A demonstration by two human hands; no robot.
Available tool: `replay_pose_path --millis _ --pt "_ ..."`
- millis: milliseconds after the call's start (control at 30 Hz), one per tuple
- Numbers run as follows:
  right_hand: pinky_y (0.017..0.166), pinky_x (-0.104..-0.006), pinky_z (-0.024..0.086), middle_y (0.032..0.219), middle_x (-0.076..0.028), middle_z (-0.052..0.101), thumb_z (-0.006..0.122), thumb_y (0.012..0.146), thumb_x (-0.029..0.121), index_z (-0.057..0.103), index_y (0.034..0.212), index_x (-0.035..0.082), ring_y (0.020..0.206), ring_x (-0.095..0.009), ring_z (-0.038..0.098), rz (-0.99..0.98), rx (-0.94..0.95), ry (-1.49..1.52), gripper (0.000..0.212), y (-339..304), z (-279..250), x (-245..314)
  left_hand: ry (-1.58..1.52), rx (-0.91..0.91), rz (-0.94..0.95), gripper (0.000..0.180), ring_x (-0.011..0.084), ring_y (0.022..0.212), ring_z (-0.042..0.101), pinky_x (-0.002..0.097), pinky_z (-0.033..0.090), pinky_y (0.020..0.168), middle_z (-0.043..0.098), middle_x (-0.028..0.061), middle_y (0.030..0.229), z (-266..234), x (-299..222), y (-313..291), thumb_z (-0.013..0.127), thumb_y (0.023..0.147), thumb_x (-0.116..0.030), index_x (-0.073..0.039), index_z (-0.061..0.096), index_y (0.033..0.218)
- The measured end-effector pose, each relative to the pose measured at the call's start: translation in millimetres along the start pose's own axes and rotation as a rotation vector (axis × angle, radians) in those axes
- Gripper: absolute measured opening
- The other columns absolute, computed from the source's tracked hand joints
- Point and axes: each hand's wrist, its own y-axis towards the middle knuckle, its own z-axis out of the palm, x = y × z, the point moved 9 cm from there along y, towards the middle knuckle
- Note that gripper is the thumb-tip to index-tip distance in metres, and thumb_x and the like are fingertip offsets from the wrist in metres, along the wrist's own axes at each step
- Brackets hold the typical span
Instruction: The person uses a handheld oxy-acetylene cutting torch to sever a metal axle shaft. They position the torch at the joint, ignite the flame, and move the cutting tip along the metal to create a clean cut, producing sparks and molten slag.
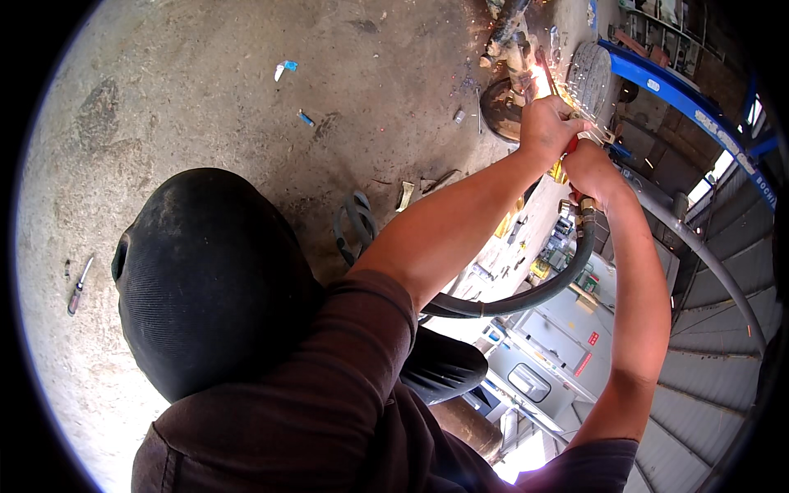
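Note:
Both of my hands meet at the upper right around a torch with a red handle [571, 145]. My left hand [549, 130] is closed at its front, nearest the sparks. Behind it, my right hand [593, 171] wraps round the handle. A brass-coloured fitting [588, 207] joins the handle to a thick black hose [534, 297] that curves down beneath my arms. Ahead of my left hand, a thin dark rod [546, 69] reaches into a bright glow with flying sparks. The glow lies against a worn, rusty metal part [518, 56]; flare hides the contact point.
A rusty round piece [500, 111] and a grey disc [589, 78] flank the metal part. On the concrete floor lie a screwdriver [80, 287], blue scraps [306, 118] and a looped grey hose [353, 220]. A blue beam [690, 105] arches at right; a rounded black form [214, 279] fills the lower left.

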Motion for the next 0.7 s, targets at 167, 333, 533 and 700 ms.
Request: replay_pose_path --millis 167,333,533,700 --pt "0.047 -0.0405 0.053 0.090 -0.019 0.069 0.046 0.096 0.011 0.061 0.110 -0.007 0.061 -0.026 0.067 -0.029 -0.007 -0.028 0.027 2.5 -1.9 3.4 -0.030 -0.013 0.023 0.030 0.0129 0.059 0.064 0.0310 0.052 0.060 0.074 0.0113 0.072 1.4 2.4 4.3 0.094 0.070 -0.020 0.002 0.074 0.077" --pt "0.046 -0.0395 0.049 0.082 -0.015 0.065 0.048 0.095 0.009 0.061 0.104 -0.004 0.060 -0.022 0.063 -0.013 -0.026 0.035 0.020 5.4 -1.0 -1.5 -0.048 0.010 0.013 0.027 0.0122 0.059 0.064 0.0304 0.051 0.060 0.074 0.0100 0.071 5.3 6.5 5.3 0.093 0.071 -0.018 0.001 0.075 0.077" --pt "0.046 -0.0400 0.049 0.080 -0.016 0.065 0.049 0.095 0.010 0.062 0.103 -0.006 0.056 -0.024 0.064 -0.001 -0.016 -0.003 0.022 8.7 0.1 -2.4 -0.020 0.032 0.006 0.024 0.0117 0.058 0.062 0.0299 0.050 0.058 0.073 0.0091 0.070 7.0 9.8 8.5 0.091 0.072 -0.017 0.001 0.075 0.076" --pt "0.050 -0.0425 0.052 0.083 -0.021 0.069 0.048 0.094 0.009 0.066 0.100 -0.009 0.061 -0.028 0.070 -0.045 -0.037 -0.057 0.026 11.9 -2.9 0.4 -0.043 0.074 -0.010 0.023 0.0133 0.058 0.062 0.0317 0.050 0.059 0.073 0.0099 0.071 10.5 7.4 6.3 0.089 0.075 -0.018 0.000 0.076 0.080"
